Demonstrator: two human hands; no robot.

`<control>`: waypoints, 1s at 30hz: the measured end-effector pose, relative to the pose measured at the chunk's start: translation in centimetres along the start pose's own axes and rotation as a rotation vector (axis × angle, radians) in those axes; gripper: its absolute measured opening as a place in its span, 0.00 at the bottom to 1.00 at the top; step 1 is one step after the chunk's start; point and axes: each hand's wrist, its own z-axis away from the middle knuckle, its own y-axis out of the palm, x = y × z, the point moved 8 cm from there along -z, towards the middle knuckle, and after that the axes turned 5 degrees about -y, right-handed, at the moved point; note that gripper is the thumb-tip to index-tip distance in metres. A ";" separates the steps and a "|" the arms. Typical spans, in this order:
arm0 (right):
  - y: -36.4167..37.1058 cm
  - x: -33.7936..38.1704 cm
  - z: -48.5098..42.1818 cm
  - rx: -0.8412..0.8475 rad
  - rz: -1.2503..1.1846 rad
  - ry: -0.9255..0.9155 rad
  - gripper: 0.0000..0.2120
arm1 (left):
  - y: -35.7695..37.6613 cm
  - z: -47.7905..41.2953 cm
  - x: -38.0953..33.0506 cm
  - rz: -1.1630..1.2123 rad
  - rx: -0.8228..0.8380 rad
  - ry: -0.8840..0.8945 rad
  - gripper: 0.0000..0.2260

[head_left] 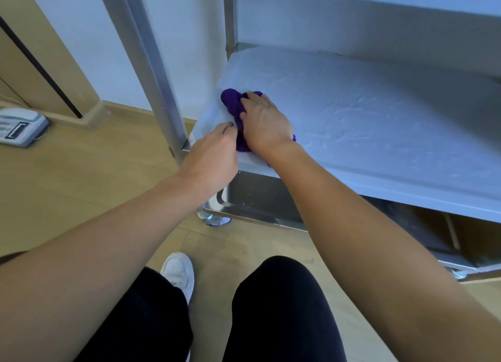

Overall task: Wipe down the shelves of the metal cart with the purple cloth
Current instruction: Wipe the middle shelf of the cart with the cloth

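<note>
Shelf: one grey metal cart shelf (379, 122); one crumpled purple cloth (232, 103) at its 9 o'clock end.
Right hand (264, 122): grip curled round cloth.
Left hand (214, 150): curled beside cloth; grip unclear.

white device (20, 128) on wood floor (81, 185), left | white wall (67, 36) behind

Both bare forearms reach forward and converge, the right hand (267, 125) lying palm-down with fingers curled over the purple cloth (231, 103), the left hand (214, 152) just beside it, knuckles up, fingertips tucked out of sight.
</note>
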 end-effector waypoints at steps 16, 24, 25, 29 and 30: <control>-0.8 -8.7 -5.1 0.040 0.029 0.265 0.13 | 0.1 -5.9 1.2 0.116 -0.036 0.067 0.14; -0.1 -3.0 -5.9 0.110 -0.099 -0.131 0.20 | -0.3 -6.0 2.8 0.175 -0.119 0.112 0.15; -0.1 -3.8 -6.3 0.123 -0.074 -0.106 0.19 | -0.3 -5.8 2.8 0.188 -0.132 0.142 0.14; -0.9 -8.1 -8.3 0.033 0.025 0.127 0.16 | 0.4 -5.7 2.7 0.224 -0.165 0.163 0.10; -0.9 -8.7 -8.5 0.019 0.035 0.174 0.16 | 0.6 -5.7 2.6 0.213 -0.167 0.162 0.10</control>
